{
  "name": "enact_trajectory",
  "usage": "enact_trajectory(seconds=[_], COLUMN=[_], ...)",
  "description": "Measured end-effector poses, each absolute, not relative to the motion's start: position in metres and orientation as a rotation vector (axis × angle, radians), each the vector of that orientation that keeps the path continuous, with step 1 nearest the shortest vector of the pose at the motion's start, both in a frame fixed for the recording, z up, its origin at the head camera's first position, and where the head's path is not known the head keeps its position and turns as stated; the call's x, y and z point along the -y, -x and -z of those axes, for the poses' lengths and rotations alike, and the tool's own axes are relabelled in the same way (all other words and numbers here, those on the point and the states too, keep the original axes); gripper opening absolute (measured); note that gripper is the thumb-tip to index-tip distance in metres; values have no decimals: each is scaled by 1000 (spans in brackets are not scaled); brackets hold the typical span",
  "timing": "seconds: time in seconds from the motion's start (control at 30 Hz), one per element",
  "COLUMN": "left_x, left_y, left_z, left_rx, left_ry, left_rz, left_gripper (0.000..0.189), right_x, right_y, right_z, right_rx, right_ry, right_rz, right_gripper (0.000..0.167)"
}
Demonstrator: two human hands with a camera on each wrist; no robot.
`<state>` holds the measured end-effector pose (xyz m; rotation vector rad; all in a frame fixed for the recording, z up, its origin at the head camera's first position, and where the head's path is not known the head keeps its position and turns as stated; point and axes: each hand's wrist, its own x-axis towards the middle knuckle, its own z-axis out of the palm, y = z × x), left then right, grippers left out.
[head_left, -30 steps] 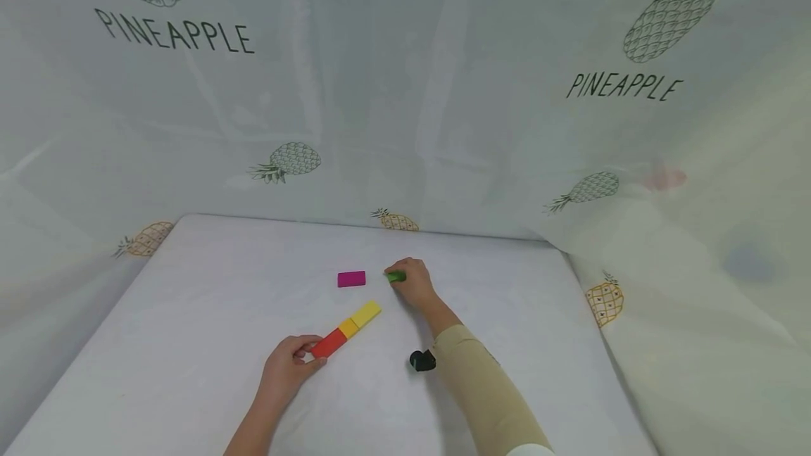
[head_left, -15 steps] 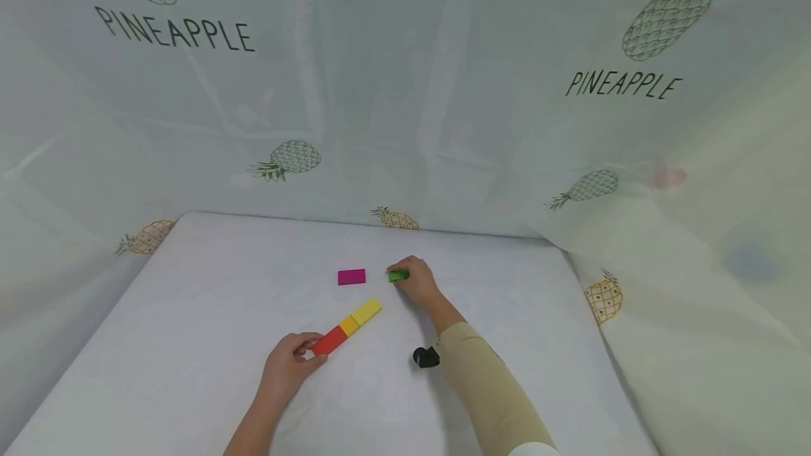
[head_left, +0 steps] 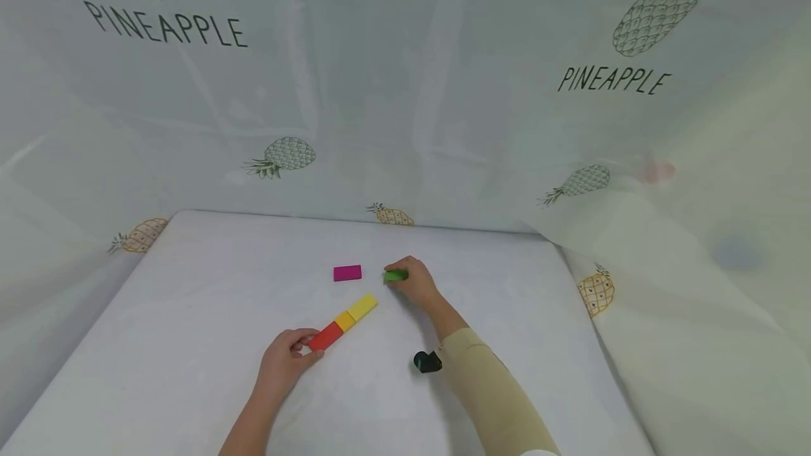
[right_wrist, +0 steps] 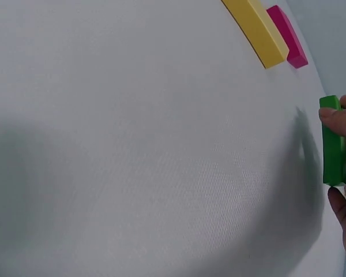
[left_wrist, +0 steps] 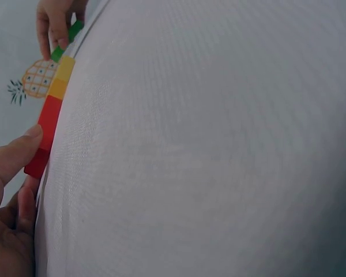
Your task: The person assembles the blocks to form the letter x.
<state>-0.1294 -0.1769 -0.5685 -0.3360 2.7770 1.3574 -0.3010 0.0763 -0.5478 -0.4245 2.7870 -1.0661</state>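
Observation:
My left hand [head_left: 281,364] grips the near end of a red block [head_left: 326,336], thumb on one side and fingers on the other. Beyond the red block a small orange-yellow block [head_left: 345,321] and a longer yellow block [head_left: 363,307] continue in one slanting line, end to end. My right hand [head_left: 418,283] holds a green block [right_wrist: 334,144] between thumb and fingers, just past the yellow end of the row. In the right wrist view the green block casts its shadow on the white surface. A magenta block [head_left: 347,273] lies flat, left of the right hand.
A black object [head_left: 427,362] shows beside the right sleeve [head_left: 488,385], against the forearm. The white table [head_left: 222,266] ends at a back edge, where a pineapple-print curtain [head_left: 380,90] hangs behind and along both sides.
The right hand, still holding the green block, has shifted only slightly and the block is turned a little. The left hand keeps its grip on the red block. The head view has drifted slightly.

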Motion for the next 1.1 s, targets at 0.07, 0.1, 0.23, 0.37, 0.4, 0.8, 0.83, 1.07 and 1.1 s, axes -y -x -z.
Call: enact_trajectory(seconds=[0.07,0.1,0.23,0.37,0.4,0.8,0.83,1.07,1.1], left_x=[176,176,175,174,174,175,175,175,175], left_y=[130,130,129,129,129,130,130,129,129], left_z=[568,568,568,568,567,569,568,567,568], left_rx=[-2772,-2773,-2777,-2781,-2785,-2776,-2776,-2779,-2780], left_ry=[342,340,342,348,346,361,360,359,359], left_rz=[-1356,-1354,-1352,-1351,-1350,-1345,-1346,-1350,-1350], left_gripper=[40,40,40,40,40,41,41,41,41], right_x=[-77,-77,-77,-77,-77,-78,-78,-76,-76], right_y=[298,296,289,283,281,262,260,251,250], right_z=[546,546,543,543,543,551,552,555,555], right_rx=[-2782,-2780,-2763,-2744,-2740,-2717,-2717,-2706,-2709], right_ry=[421,417,393,389,394,417,415,419,429], right_rz=[1075,1079,1112,1149,1162,1277,1282,1342,1351], right_gripper=[30,30,30,32,32,30,30,30,30])
